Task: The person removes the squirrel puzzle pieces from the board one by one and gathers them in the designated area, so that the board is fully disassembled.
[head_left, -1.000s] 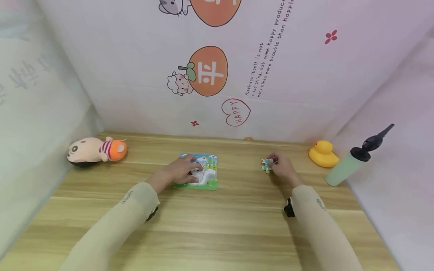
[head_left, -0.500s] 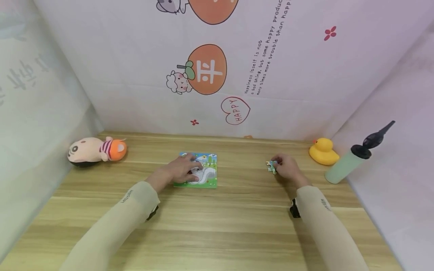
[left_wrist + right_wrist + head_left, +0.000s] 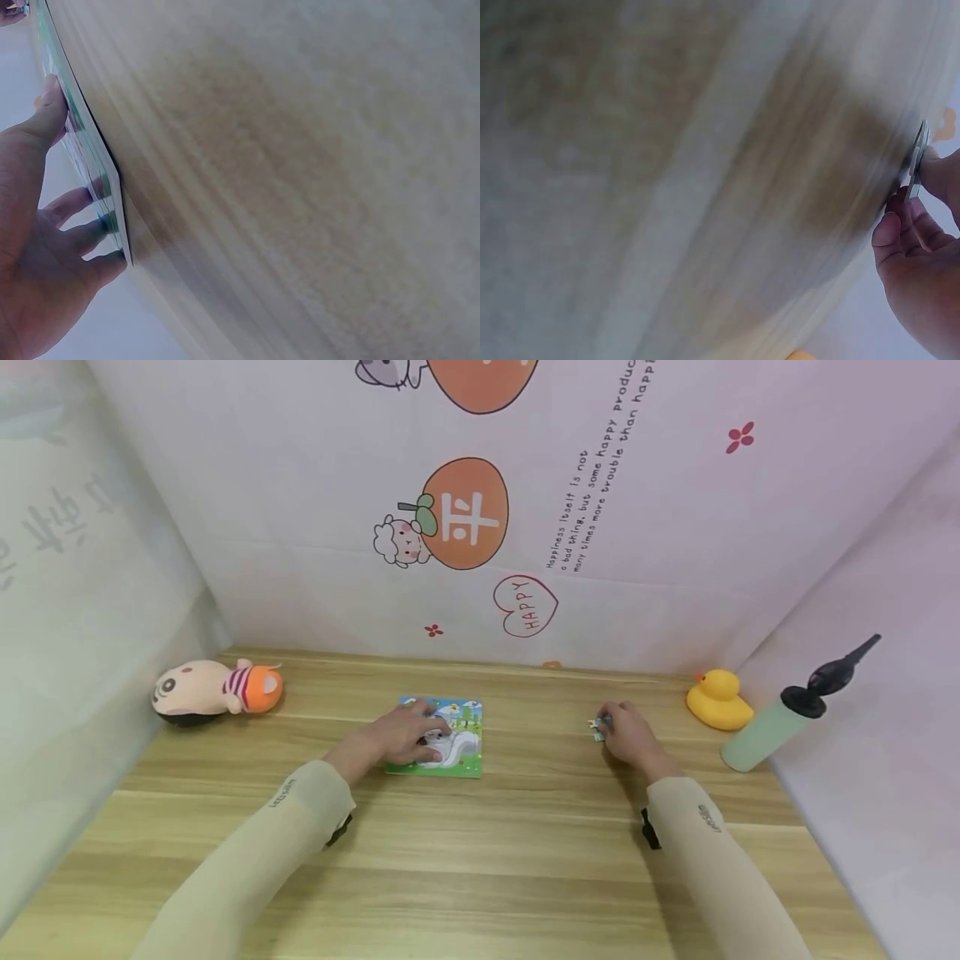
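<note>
On the table lies a square jigsaw puzzle [image 3: 467,742] with a grey squirrel-like tail, green grass and blue sky printed on it. My left hand [image 3: 401,735] rests on its left half with fingers spread, covering part of the picture. In the left wrist view, the thumb and fingertips touch the face of the puzzle [image 3: 100,169]. Well to the right, my right hand [image 3: 628,737] pinches a small jigsaw piece [image 3: 597,732] just over the table. The right wrist view shows that piece [image 3: 917,165] edge-on between thumb and fingers; the hand hides much of it from above.
A plush doll [image 3: 198,687] with an orange end lies at the back left. At the back right sit a yellow rubber duck [image 3: 718,702] and a pale green bottle [image 3: 763,737] with a black nozzle. Printed cloth walls [image 3: 637,610] border the wooden table [image 3: 480,843].
My right hand has shifted slightly right with the jigsaw piece, and the piece has turned so that less of it shows. The left hand stays in place on the puzzle.
</note>
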A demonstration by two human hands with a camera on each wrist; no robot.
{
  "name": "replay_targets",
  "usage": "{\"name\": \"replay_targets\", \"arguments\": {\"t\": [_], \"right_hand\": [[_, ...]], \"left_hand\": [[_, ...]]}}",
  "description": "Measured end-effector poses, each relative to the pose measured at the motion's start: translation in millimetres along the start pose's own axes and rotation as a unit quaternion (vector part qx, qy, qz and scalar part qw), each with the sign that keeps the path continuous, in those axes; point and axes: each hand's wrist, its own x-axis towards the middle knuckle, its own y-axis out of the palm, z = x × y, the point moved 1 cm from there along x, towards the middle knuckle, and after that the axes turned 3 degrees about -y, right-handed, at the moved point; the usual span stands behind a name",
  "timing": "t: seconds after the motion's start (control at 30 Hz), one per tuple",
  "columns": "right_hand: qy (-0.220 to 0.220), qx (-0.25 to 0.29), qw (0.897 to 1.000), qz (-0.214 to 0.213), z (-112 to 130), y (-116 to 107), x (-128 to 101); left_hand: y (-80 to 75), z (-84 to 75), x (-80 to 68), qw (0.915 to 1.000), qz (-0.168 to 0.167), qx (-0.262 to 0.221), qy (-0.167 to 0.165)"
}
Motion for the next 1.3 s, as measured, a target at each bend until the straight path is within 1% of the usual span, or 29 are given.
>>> {"name": "replay_targets", "arguments": {"t": [0.27,0.6,0.73,0.83,0.9,0.97,1.0,1.07,1.17,1.23,1.3], "right_hand": [[0.011,-0.012,1.000,0.011,7,-4,-2],[0.029,-0.028,0.998,0.047,8,-5,0],[0.027,-0.028,0.998,0.050,10,-5,1],[0.019,-0.023,0.998,0.047,18,-6,5],[0.006,-0.023,0.999,0.037,32,-6,11],[-0.025,-0.027,0.999,0.024,52,-3,19],[-0.040,-0.030,0.998,0.024,65,0,23],[-0.076,-0.039,0.996,0.030,91,7,31],[-0.132,-0.049,0.989,0.054,132,21,39],[-0.155,-0.050,0.984,0.070,155,31,45],[-0.167,-0.042,0.982,0.081,174,40,50]], "left_hand": [[-1.0,-2.1,0.0,1.0000,0.001,0.001,-0.003],[-0.9,-1.3,-2.8,1.0000,0.006,0.000,-0.007],[0.5,0.7,-2.9,1.0000,0.003,-0.001,-0.004],[0.7,1.6,-3.0,1.0000,0.003,0.002,-0.003],[0.0,1.7,-2.9,1.0000,0.004,0.001,-0.005],[-1.4,1.5,-3.1,0.9999,0.006,-0.001,-0.010],[-2.2,1.5,-2.9,0.9999,0.008,-0.004,-0.012],[-3.3,1.8,-2.1,0.9998,0.011,-0.014,-0.013],[-4.7,2.4,0.5,0.9992,0.019,-0.034,-0.010],[-6.3,2.5,2.7,0.9985,0.017,-0.050,-0.012],[-8.1,2.2,4.6,0.9979,0.014,-0.061,-0.019]]}}
